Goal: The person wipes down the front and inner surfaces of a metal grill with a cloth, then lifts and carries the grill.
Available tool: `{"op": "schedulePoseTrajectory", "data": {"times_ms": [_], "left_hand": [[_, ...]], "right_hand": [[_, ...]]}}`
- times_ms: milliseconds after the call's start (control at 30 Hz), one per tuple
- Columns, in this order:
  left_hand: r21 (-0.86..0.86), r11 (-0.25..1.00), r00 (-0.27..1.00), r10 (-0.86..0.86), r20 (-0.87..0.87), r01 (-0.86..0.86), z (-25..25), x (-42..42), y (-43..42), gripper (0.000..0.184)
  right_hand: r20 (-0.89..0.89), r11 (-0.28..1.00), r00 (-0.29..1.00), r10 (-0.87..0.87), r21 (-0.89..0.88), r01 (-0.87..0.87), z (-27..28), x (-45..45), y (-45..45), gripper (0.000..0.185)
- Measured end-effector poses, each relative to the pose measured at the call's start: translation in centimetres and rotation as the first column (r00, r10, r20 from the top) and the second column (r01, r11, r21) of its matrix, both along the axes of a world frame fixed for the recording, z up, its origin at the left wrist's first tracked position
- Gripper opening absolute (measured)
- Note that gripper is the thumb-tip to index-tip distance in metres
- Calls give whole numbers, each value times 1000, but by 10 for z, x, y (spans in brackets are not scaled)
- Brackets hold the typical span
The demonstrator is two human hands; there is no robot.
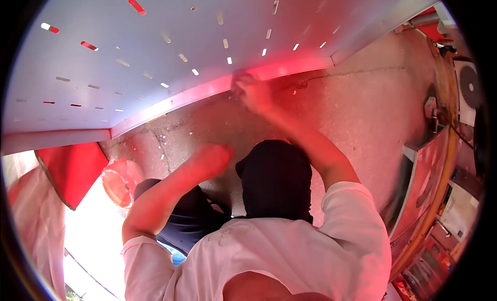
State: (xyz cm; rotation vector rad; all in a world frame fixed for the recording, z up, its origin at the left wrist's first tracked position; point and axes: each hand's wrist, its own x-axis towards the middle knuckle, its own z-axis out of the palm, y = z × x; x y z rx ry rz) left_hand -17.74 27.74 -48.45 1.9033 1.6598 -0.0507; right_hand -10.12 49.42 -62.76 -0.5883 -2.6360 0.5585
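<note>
While the right hand (253, 94) blurs at the folded edge (290, 68) of a pale slotted metal panel (202, 47), the left hand (213, 160) hangs apart; neither grip readable. Panel likely stiff; best held edgewise.

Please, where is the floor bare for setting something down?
The widest bare floor lies between the right forearm and the metal case. Another, speckled, lies between the slotted panel and the left hand. Left is crowded: bucket, red sheet and trouser leg sit close.
</note>
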Motion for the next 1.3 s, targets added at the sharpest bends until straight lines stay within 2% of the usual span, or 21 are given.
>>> {"op": "schedulePoseTrajectory", "data": {"times_ms": [33, 67, 100, 133, 200, 267, 300, 333, 400, 500, 567, 600, 633, 700, 767, 867, 1000, 1033, 1133, 1267, 1300], "left_hand": [[-6, 1000, 1000, 6, -9, -6, -1, -1, 3, 9], [-10, 1000, 999, 3, -43, -3, -2, -2, 6, 9], [-24, 1000, 997, -4, -75, 2, -3, -4, 6, 9], [-47, 999, 995, -9, -101, 5, -3, -4, 2, 10], [12, 998, 996, 59, -71, -58, 4, -6, -8, 9], [45, 995, 992, 88, -87, -85, 8, -11, -13, 9], [28, 997, 992, 73, -107, -70, 9, -9, -18, 9], [10, 999, 991, 52, -125, -51, 9, -8, -22, 9], [17, 999, 999, 41, -31, -41, 3, -7, -26, 8], [30, 999, 1000, 11, 1, -11, 0, 0, -27, 7], [47, 999, 1000, -17, -3, 18, 1, -1, -28, 7], [59, 998, 1000, -30, 3, 30, 4, -2, -27, 7], [76, 996, 999, -41, 6, 40, 5, -2, -24, 7], [31, 999, 1000, -23, 8, 23, 8, -3, -21, 7], [15, 1000, 1000, -13, 3, 13, 13, -10, -17, 7], [29, 1000, 1000, -5, 19, 4, 24, -9, -18, 8], [10, 1000, 1000, -2, 12, 2, 16, -13, -16, 9], [-30, 1000, 1000, -6, 22, 7, 14, -13, -16, 9], [34, 999, 1000, -26, 12, 26, 0, -12, -17, 8], [40, 999, 1000, -24, 4, 24, -3, -10, -16, 8], [53, 998, 1000, -24, 14, 23, -3, -9, -15, 8]], "right_hand": [[-82, 979, 984, 156, -118, -165, -5, -20, -21, 24], [84, 943, 958, 273, -220, -249, 10, -33, -33, 24], [188, 942, 931, 314, -186, -280, 17, -40, -32, 24], [240, 936, 927, 287, -275, -219, 38, -36, -21, 25], [258, 942, 955, 147, -330, -56, 46, -8, 14, 28], [391, 997, 920, -41, -39, 61, 28, 30, 68, 27], [363, 996, 929, -69, -30, 85, 42, 54, 89, 24], [417, 983, 891, -180, 108, 148, 42, 74, 109, 22], [521, 921, 761, -387, 176, 347, 44, 99, 136, 21], [453, 904, 791, -412, 92, 418, 13, 74, 132, 25], [440, 936, 832, -338, 63, 347, 19, 32, 85, 23], [439, 968, 874, -208, -37, 249, 27, 13, 61, 23], [391, 968, 916, -93, -181, 176, 20, -6, 35, 23], [182, 966, 972, 151, -237, -106, 4, -47, -23, 22], [259, 934, 904, 340, -203, -293, 11, -75, -43, 19], [395, 945, 859, 326, -160, -286, 38, -58, -12, 16], [468, 999, 883, 46, -37, -33, 37, 24, 87, 16], [482, 993, 873, -77, 119, 22, 38, 50, 115, 18], [656, 915, 641, -398, 334, 227, 41, 104, 189, 19], [612, 849, 589, -528, 360, 388, 27, 96, 191, 22], [573, 885, 675, -464, 275, 375, 20, 90, 180, 21]]}}
